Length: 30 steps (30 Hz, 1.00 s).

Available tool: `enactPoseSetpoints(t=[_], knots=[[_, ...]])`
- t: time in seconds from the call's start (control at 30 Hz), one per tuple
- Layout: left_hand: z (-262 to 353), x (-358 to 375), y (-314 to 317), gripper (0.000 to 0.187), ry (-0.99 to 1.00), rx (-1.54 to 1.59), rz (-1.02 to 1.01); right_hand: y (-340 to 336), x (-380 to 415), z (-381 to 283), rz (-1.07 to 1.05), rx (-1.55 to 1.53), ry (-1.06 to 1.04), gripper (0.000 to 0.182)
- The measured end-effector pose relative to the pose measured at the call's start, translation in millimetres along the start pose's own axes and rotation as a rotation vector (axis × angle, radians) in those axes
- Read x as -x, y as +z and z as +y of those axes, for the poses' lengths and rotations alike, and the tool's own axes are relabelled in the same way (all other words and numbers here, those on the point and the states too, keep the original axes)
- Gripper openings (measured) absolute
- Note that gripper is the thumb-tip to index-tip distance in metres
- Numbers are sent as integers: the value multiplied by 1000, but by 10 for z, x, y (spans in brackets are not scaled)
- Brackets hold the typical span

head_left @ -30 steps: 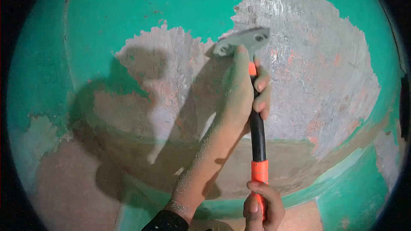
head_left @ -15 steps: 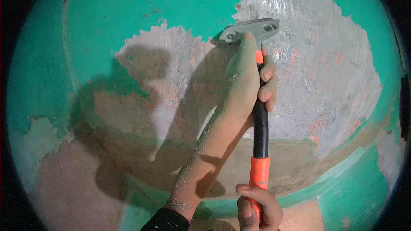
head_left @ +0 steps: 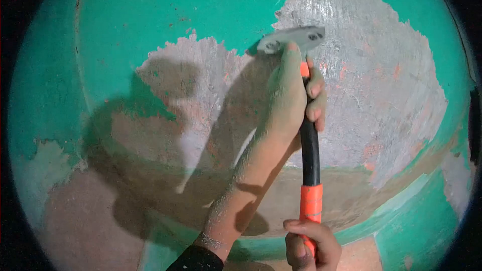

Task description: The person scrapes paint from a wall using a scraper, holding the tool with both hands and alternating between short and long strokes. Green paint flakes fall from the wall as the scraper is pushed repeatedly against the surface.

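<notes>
A scraper with a wide grey head (head_left: 293,39) and a black and orange handle (head_left: 311,155) lies against a wall of green paint and bare grey plaster. My left hand (head_left: 293,95) wraps round the upper handle just below the head, its thumb up against the head. Lower down, my right hand (head_left: 314,246) is closed round the orange end of the handle. Pale dust covers the left forearm. The head is slightly blurred and sits at the border between green paint and the bare patch (head_left: 371,85).
Green paint (head_left: 125,10) with ragged edges surrounds the bare patches. A brownish band (head_left: 341,195) curves across the lower wall. Shadows of the arms and of a rounded shape fall on the left. A thin crack (head_left: 78,10) runs down the upper left.
The scraper head has dipped slightly. The lower handle and my right hand have shifted a little to the right. Both hands keep their hold.
</notes>
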<state>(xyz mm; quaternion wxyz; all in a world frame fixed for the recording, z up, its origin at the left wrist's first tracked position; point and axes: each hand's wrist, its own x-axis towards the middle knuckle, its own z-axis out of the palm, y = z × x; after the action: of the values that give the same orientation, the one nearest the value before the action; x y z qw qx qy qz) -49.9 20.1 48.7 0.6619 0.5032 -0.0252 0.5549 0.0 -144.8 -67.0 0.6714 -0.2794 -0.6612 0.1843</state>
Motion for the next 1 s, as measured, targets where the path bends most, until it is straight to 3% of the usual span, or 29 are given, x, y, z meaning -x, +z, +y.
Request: enactPoseSetpoints(t=[0.23,0.33,0.6,0.7,0.8,0.83,1.0], knots=[[5,55,85,32,-6,59,25,-73,-2,-79,-32,-26,70,32],[95,-85,123,41,76,50,-3,-110,-102,-133,-57,-80,54,31],[40,-53,99,40,64,58,-20,-143,-131,-147,-68,5,-1,30],[59,-125,104,41,96,92,-34,-186,-147,-176,-82,-38,94,31],[-30,42,58,40,-1,39,20,-214,11,-178,-106,-92,143,34],[-21,34,53,40,1,38,10,-168,-3,-133,-65,-7,50,36],[21,-41,72,39,69,115,-9,-169,-64,-125,-76,-34,56,35]])
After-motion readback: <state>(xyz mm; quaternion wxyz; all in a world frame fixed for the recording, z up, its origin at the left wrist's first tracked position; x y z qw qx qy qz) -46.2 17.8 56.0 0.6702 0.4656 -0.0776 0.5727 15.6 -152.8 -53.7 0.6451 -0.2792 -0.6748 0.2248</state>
